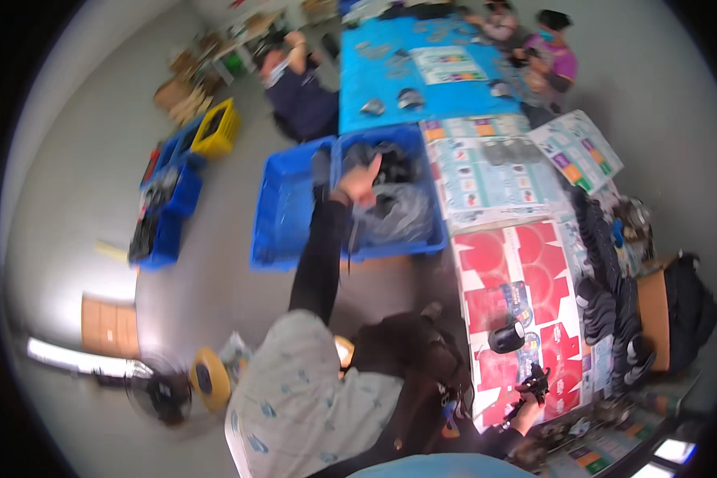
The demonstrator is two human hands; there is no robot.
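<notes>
My left hand (360, 188) reaches out over a blue bin (440, 227) on the left of the table. One digit stretches out, the others are partly blurred, and I see nothing held. Under it lie a clear plastic bag (402, 213) and dark pieces (394, 166) in the bin. Near the front of the table my right hand (524, 414) is closed around a small black plastic part (536, 384) of irregular shape. A rounded black piece (506, 338) rests just beyond it on the red-and-white printed cardboard (486, 299).
A second blue bin (283, 215) stands left of the first. Dark rounded pieces (593, 307) line the table's right side by an open carton (653, 315). Co-workers (301, 92) sit around the blue-covered table (374, 76). Blue crates (166, 239), a yellow crate (217, 131) and a fan (163, 394) stand left.
</notes>
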